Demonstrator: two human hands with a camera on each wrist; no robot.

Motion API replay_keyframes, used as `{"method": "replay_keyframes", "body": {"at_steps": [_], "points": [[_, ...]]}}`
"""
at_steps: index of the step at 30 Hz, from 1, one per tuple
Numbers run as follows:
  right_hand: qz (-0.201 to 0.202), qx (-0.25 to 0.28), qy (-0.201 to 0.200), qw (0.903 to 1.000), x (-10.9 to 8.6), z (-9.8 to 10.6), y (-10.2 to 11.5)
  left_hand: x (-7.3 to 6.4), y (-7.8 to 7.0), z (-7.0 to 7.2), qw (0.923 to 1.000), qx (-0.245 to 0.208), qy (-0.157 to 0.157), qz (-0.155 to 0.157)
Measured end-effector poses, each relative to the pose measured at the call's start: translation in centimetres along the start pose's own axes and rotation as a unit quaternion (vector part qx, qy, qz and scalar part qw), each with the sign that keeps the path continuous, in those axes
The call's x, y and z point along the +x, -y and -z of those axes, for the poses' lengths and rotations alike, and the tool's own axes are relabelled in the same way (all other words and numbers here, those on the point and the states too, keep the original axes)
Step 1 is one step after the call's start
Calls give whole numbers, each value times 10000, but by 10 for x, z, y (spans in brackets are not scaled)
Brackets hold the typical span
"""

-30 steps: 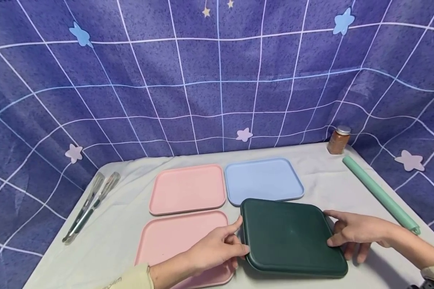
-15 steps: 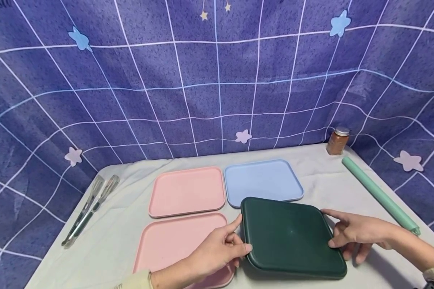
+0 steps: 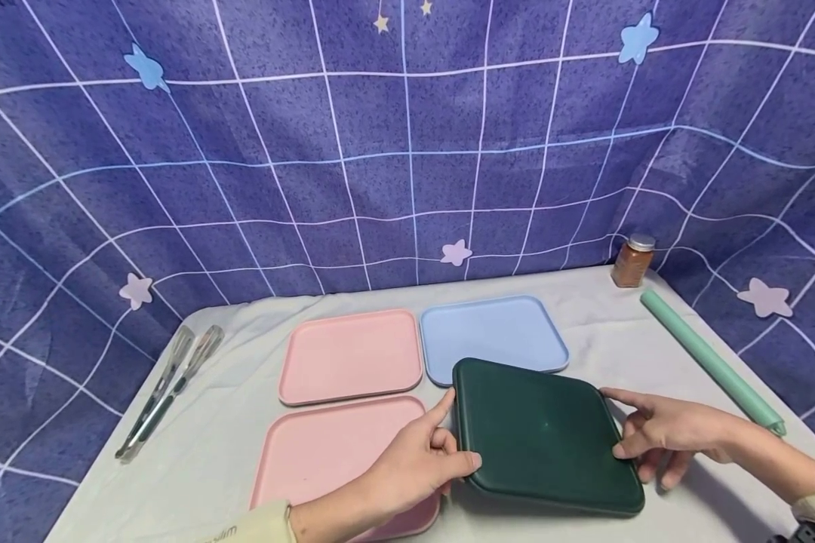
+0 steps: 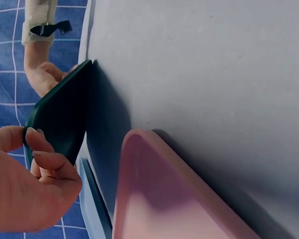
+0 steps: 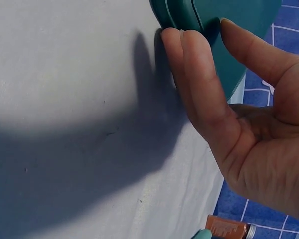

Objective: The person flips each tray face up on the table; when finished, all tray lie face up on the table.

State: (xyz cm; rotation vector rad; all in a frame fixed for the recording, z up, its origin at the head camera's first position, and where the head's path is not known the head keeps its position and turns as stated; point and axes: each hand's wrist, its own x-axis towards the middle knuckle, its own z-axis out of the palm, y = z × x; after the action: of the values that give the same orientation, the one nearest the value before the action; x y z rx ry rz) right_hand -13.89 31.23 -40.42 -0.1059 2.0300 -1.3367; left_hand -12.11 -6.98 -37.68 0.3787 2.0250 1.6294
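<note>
A dark green tray (image 3: 543, 434) is held between both hands over the right front of the table, tilted with its left side raised. My left hand (image 3: 414, 460) pinches its left edge, thumb on the upper face and the index finger stretched along the rim. At the opposite edge, my right hand (image 3: 672, 437) grips the tray with the thumb on top and other fingers underneath. The left wrist view shows the tray (image 4: 65, 109) steeply slanted above its shadow. In the right wrist view, the right hand's fingers (image 5: 204, 74) lie at the tray's edge.
Two pink trays (image 3: 353, 354) and a light blue tray (image 3: 492, 335) lie flat on the white-covered table. Tongs (image 3: 170, 396) lie along the left edge. At the right are a green roll (image 3: 709, 358) and a jar (image 3: 633, 262) with brown contents. A patterned curtain (image 3: 353, 151) stands behind.
The dark green tray tilts more, its left side rising along with my left hand. Its right end shifts slightly left, and both hands keep their hold.
</note>
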Motion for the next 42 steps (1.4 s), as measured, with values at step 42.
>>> {"method": "replay_keyframes", "body": {"at_steps": [42], "points": [[-390,-153,-255,9988,0,-5,6,-5,-13,-6,9992,-31,-369,-119]]}}
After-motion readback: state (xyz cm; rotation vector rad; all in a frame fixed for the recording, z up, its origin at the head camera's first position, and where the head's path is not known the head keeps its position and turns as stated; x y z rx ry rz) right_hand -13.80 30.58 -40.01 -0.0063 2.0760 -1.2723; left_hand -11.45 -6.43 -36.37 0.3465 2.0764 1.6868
